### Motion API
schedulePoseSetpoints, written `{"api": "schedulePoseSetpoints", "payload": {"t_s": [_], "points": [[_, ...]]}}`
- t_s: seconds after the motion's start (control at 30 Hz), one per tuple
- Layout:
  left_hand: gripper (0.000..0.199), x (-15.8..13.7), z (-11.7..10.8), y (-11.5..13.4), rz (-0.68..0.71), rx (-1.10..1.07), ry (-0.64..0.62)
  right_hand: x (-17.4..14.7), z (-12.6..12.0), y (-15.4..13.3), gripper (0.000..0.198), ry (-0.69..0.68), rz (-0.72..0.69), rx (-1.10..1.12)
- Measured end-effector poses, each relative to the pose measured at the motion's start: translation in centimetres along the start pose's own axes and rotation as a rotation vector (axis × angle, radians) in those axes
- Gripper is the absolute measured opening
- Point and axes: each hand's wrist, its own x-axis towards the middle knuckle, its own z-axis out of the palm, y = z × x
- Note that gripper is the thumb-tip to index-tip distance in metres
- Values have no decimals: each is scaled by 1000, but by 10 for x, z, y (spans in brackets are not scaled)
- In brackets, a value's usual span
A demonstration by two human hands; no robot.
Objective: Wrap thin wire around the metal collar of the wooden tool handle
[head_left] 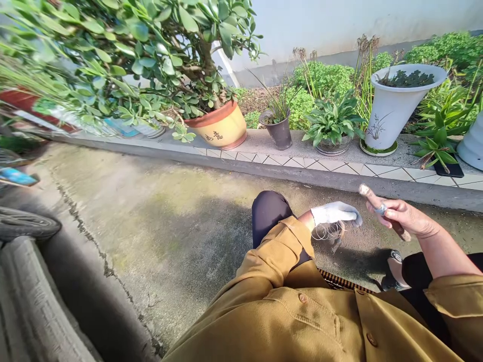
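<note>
My left hand (336, 213) wears a white glove with a grey fingertip area, and its fingers are curled downward together. Loops of thin wire (325, 232) hang beneath the glove, apparently held by it. Something brownish dangles below the fingers, too unclear to name. To the right, my bare right hand (409, 217) is closed around a short brown stick (372, 197) with a pale, rough end. A silvery-blue band shows near the thumb and stick; I cannot tell which it belongs to. The two hands are apart, above my knees.
A tiled ledge (302, 163) runs ahead, bearing a yellow pot (222, 128), a dark small pot (279, 133), a leafy plant (334, 120), a tall white planter (396, 113) and a black phone-like slab (449, 167). Tyre-like grey objects (30, 281) stand at left on concrete.
</note>
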Motion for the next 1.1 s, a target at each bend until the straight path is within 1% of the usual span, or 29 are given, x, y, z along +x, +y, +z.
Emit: {"api": "schedulePoseSetpoints", "payload": {"t_s": [0.03, 0.1, 0.17, 0.2, 0.27, 0.33, 0.43, 0.5, 0.57, 0.63, 0.73, 0.83, 0.9, 0.97, 1.07, 1.1], "points": [[17, -1, -1, 0, -11, -21, -46, 1, -1, 3, 35, 40, -20, 24], [15, -1, -3, 0, -36, -20, -118, 3, -2, 9, 40, 68, -42, 71], [13, 0, -5, -3, -36, 58, -155, 6, -1, 12, 46, 99, -53, 138], [12, 2, -6, -5, -16, 122, -151, 7, 0, 13, 49, 120, -52, 175], [13, 5, -9, -10, 36, 228, -89, 8, 0, 13, 52, 195, -58, 250], [16, 8, -11, -15, 72, 226, 16, 10, 1, 13, 49, 308, -81, 323], [28, 9, -12, -18, 107, 107, 161, 14, 0, 15, 42, 432, -83, 389], [31, 10, -10, -17, 160, 33, 209, 17, -1, 19, 44, 471, -67, 396], [33, 10, -8, -14, 216, -47, 225, 19, 0, 23, 46, 502, -49, 395], [36, 10, -5, -12, 244, -139, 228, 20, 2, 26, 45, 520, -16, 404], [39, 12, -1, -12, 234, -212, 263, 21, 7, 27, 42, 518, 17, 424], [34, 13, -1, -18, 203, -122, 298, 22, 10, 26, 42, 512, -2, 433], [35, 14, -3, -21, 221, -68, 319, 22, 11, 25, 43, 501, 0, 443], [37, 12, -6, -22, 288, 0, 395, 22, 12, 25, 45, 482, 19, 439], [34, 10, -11, -17, 396, 134, 575, 23, 14, 26, 47, 457, 42, 411], [34, 10, -12, -15, 411, 132, 603, 23, 14, 26, 47, 453, 44, 405]]}}
